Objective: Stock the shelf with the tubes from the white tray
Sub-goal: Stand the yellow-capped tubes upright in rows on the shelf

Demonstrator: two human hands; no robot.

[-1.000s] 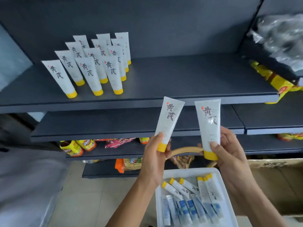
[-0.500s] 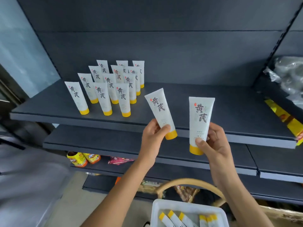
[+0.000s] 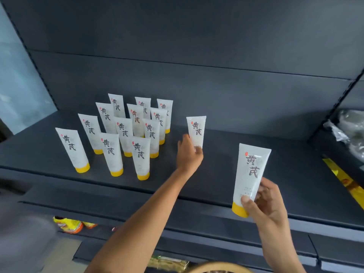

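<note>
Several white tubes with yellow caps (image 3: 140, 158) stand cap-down in rows on the left half of the dark shelf (image 3: 226, 170). My left hand (image 3: 188, 154) reaches over the shelf and grips another such tube (image 3: 196, 131) upright, just right of the standing group. Its cap is hidden behind my fingers. Over the shelf's front edge at the right, my right hand (image 3: 264, 201) pinches a second tube (image 3: 250, 178) near its yellow cap, holding it upright. The white tray is out of view.
The shelf's right half is bare dark board up to a divider post (image 3: 342, 99). A neighbouring bay holds clear plastic wrap (image 3: 348, 133) and yellow packets (image 3: 342, 178). Lower shelves carry snack bags (image 3: 69, 225). A wicker rim (image 3: 218, 267) shows at the bottom.
My left hand has carried its tube up and back over the shelf, beside the standing group. The right hand has lifted its tube to the shelf's front edge. The tray has dropped out of view.
</note>
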